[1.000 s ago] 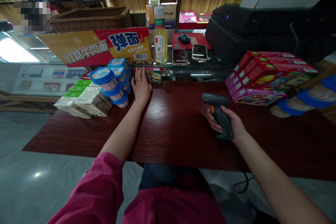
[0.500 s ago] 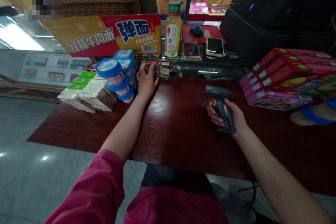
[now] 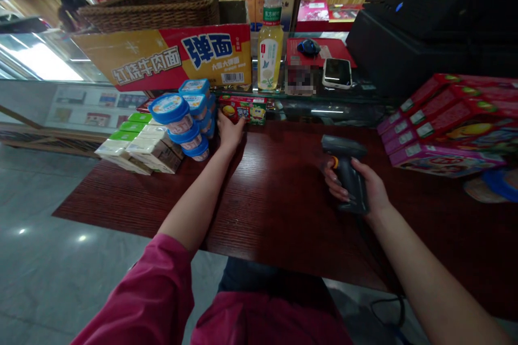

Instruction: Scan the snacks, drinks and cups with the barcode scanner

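Note:
My left hand point(image 3: 230, 132) is at the left end of a small red and green snack box point(image 3: 254, 113) lying at the back of the brown counter. The thumb presses on the box's front, while the other fingers are partly hidden at its end. Just left of that hand stand stacked blue-lidded tubs point(image 3: 169, 109), and further left are white and green cartons point(image 3: 151, 151). My right hand point(image 3: 374, 188) is wrapped round the handle of a black barcode scanner point(image 3: 348, 172), held above the counter with its head pointing left. A cable hangs from the scanner.
Behind the counter stand a noodle carton point(image 3: 162, 59), a wicker basket point(image 3: 154, 9) and a bottle of yellow drink point(image 3: 270, 48). A phone point(image 3: 337, 73) and a mouse point(image 3: 308, 47) lie nearby. Stacked red and purple boxes point(image 3: 449, 124) stand at right, below a black machine point(image 3: 404, 38).
My left hand has drawn down from the snack box's top to its left end, uncovering more of its front. The scanner stays in my right hand. The whole view has shifted slightly.

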Available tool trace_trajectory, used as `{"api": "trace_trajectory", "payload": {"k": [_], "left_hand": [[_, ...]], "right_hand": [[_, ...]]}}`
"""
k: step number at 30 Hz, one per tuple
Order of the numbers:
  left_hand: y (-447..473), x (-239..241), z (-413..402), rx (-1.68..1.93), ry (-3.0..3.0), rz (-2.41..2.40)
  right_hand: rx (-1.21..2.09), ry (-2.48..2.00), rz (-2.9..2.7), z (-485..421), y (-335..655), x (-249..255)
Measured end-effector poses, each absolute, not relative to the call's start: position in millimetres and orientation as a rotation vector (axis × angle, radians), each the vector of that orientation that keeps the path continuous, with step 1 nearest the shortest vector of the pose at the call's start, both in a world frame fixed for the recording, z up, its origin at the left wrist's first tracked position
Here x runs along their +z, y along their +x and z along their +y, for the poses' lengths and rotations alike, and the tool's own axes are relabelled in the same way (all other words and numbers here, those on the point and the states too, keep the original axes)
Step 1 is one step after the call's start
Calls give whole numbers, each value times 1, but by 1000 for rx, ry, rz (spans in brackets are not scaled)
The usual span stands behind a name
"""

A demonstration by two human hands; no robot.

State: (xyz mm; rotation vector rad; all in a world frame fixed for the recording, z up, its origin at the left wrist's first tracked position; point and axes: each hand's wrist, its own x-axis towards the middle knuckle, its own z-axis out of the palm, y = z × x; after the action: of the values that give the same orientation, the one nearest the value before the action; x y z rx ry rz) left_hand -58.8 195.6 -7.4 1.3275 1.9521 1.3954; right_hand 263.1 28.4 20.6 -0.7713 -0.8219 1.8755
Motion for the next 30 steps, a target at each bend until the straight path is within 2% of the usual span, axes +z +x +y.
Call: {"api": "trace_trajectory", "payload": {"k": [10,19,30], "left_hand": [[-56,-22,173,1414,1495,2057],[-71,-28,195,1549,1548,1728],[-38,7,93,1402,2146,1545]], "right_hand": [[1873,-782,-818,28,262,20],[1867,-791,-850,27,263,21],[1776,-752,-863,22,269,24]]}}
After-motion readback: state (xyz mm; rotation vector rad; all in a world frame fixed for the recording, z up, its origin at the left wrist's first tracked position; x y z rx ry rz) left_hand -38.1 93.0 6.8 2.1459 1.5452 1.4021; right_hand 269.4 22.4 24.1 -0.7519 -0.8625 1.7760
